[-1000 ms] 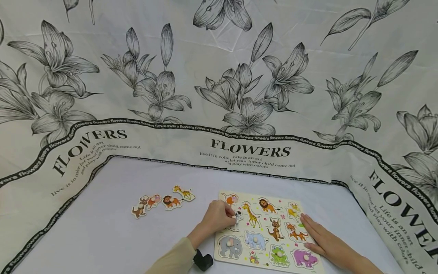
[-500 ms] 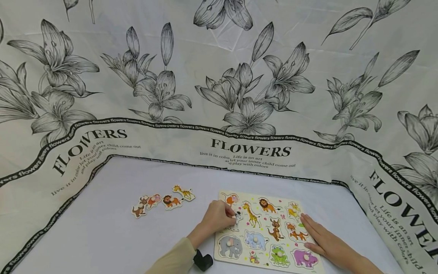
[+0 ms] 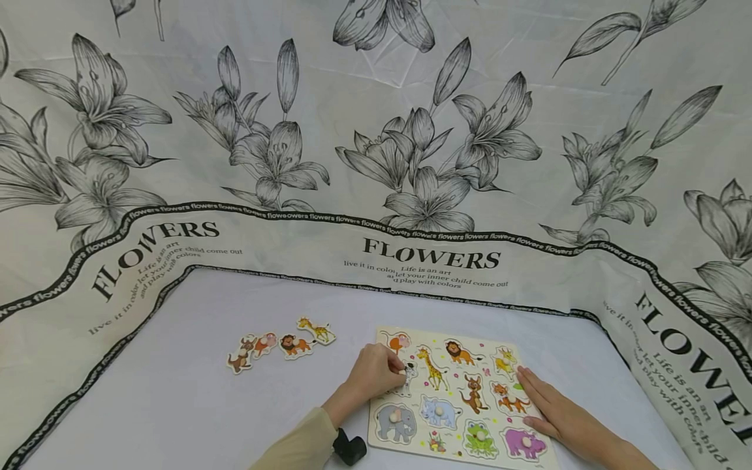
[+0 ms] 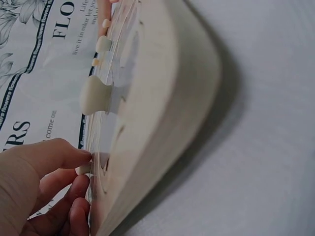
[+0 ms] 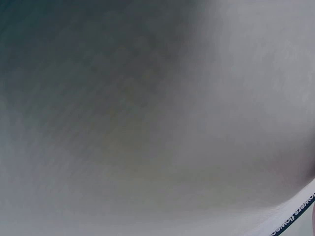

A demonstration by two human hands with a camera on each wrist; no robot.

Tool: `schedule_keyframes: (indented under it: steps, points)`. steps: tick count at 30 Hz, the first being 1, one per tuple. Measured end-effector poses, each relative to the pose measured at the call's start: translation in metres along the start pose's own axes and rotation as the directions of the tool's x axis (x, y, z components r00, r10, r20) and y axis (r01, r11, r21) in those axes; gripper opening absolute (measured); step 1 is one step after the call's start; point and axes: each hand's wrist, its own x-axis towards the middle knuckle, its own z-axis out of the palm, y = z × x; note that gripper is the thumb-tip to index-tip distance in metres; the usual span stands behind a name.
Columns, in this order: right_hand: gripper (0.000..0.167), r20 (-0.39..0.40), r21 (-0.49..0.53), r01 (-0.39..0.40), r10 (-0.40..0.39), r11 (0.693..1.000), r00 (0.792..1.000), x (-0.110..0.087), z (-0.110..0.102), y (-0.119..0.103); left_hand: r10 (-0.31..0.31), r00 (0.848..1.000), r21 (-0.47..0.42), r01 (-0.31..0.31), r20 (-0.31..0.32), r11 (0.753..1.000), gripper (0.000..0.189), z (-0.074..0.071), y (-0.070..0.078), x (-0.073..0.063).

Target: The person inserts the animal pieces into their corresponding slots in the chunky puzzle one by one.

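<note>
A wooden peg puzzle board [image 3: 420,336] with animal pictures lies on the white table. At its left side my left hand [image 3: 373,373] pinches a zebra puzzle piece [image 3: 408,373], whose left part the fingers cover. In the left wrist view, thumb and fingers close on a small cream knob [image 4: 83,169] at the board's surface. My right hand [image 3: 561,418] rests on the board's right edge, fingers extended. Knobbed elephant [image 3: 388,427], blue rhino [image 3: 446,418], frog [image 3: 478,445] and purple hippo [image 3: 519,447] pieces sit in the board's near part. The right wrist view is mostly dark blur.
Left of the board, a kangaroo piece [image 3: 239,359], a reddish piece [image 3: 264,344], a lion piece [image 3: 294,348] and a giraffe piece [image 3: 320,331] lie close together. A flower-printed white cloth [image 3: 294,254] surrounds the table at the back and sides.
</note>
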Motion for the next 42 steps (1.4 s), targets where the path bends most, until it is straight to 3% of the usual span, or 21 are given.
schedule_keyframes:
  steps: [17, 35, 42]
  points:
    - [0.073, 0.008, 0.009, -0.017, 0.017, 1.000, 1.000, -0.0003, -0.0002, 0.0007, -0.007, 1.000, -0.016, 0.007, 0.000, 1.000, 0.007, 0.0026, -0.0014, 0.0005]
    - [0.073, 0.016, 0.009, -0.029, 0.029, 1.000, 0.999, -0.0011, 0.0002, -0.0008, -0.018, 0.999, 0.066, 0.016, 0.026, 0.998, 0.007, -0.0027, 0.0073, -0.0016]
    - [0.073, 0.018, 0.007, -0.030, 0.030, 1.000, 0.999, -0.0017, 0.0017, 0.0000, -0.010, 0.999, 0.044, 0.009, 0.031, 0.999, 0.022, -0.0042, 0.0062, -0.0049]
